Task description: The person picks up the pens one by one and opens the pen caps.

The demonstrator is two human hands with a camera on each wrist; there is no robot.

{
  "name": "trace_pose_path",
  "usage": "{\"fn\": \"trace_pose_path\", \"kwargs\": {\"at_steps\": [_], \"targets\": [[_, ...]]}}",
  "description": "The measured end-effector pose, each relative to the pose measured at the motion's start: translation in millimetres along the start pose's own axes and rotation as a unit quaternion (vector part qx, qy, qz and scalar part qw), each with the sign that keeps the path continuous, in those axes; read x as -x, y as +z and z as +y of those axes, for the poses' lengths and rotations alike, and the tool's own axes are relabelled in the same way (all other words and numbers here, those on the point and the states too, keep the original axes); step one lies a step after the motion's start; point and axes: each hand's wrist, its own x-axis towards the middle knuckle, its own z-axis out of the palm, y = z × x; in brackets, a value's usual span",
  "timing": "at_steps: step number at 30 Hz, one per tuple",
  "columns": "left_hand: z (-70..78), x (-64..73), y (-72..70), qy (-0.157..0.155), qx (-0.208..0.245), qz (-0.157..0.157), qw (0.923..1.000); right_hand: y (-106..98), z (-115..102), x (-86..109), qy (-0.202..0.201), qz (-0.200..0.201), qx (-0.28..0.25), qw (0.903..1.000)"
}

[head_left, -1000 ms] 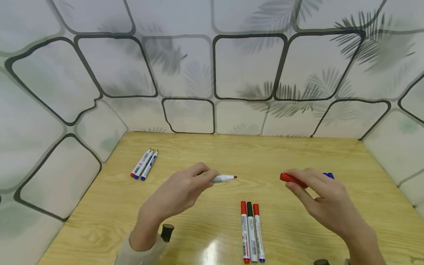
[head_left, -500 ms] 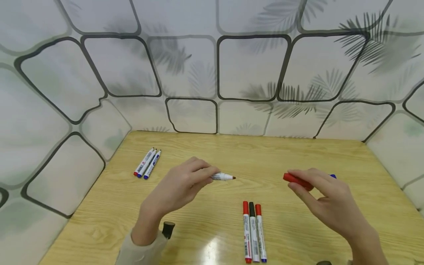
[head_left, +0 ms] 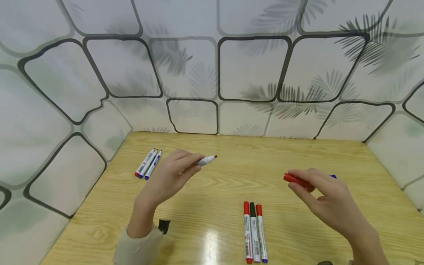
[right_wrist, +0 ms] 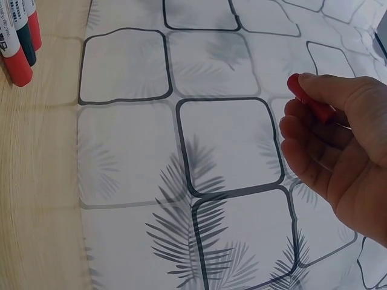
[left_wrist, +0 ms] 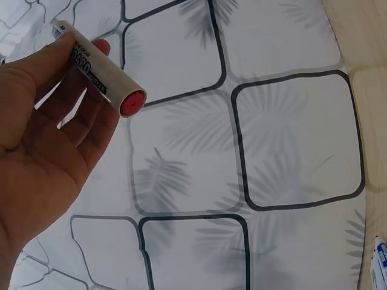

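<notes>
With marker (head_left: 207,160) and cap (head_left: 294,179) held well apart above the counter (head_left: 205,206), the step in hand seems to be carrying the bare marker away, and it asks for a light, steady pinch far back on the barrel. The left grip (head_left: 170,175) has that: thumb and fingers closed round the white body, red end (left_wrist: 133,103) free in the left wrist view, dark nib (head_left: 216,156) pointing rightward and slightly up. Best to keep the nib clear of skin and sleeve, and to lower the barrel level if it is laid down, so that it does not roll into the three uncapped markers (head_left: 148,164) at the far left. The right grip (head_left: 331,202) is closed on the red cap between thumb and fingers; it should squeeze gently, since a short, smooth cap could slip out, and stay clear of the blue piece (head_left: 334,176) mostly hidden behind it. Against half a second ago, the left grip and marker have shifted leftward and farther from the person, the nib tilting up and the gap to the cap widening; the right grip has scarcely moved, and the three capped markers (head_left: 254,235) lie as they did.
</notes>
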Motion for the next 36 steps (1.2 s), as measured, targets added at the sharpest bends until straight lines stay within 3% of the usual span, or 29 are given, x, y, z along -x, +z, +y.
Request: {"fn": "trace_pose_path", "kwargs": {"at_steps": [5,10,18,23,30,36], "targets": [[-6.1,0.4,-5.5,-0.062,0.018,0.006,0.9979,-1,3,2.3,0.01,0.001,0.012,0.9999],[-13.1,2.0,-9.4,-0.124,0.065,0.009,0.9902,-1,6,4.0,0.008,-0.004,0.008,0.9999],[-26.0,6.6,-12.9,-0.228,0.124,0.026,0.9654,0,9,6.3,0.013,-0.019,0.008,0.9997],[-37.1,8.4,-14.5,-0.269,0.174,0.02,0.9471,1,11,7.4,0.008,-0.02,-0.005,0.9998],[-61.6,8.1,-28.5,-0.314,0.162,0.01,0.9356,-1,10,8.6,0.033,-0.058,0.006,0.9978],[-79.8,11.3,-39.0,-0.352,0.131,-0.034,0.9263,1,10,8.7,0.035,-0.064,0.004,0.9974]]}}
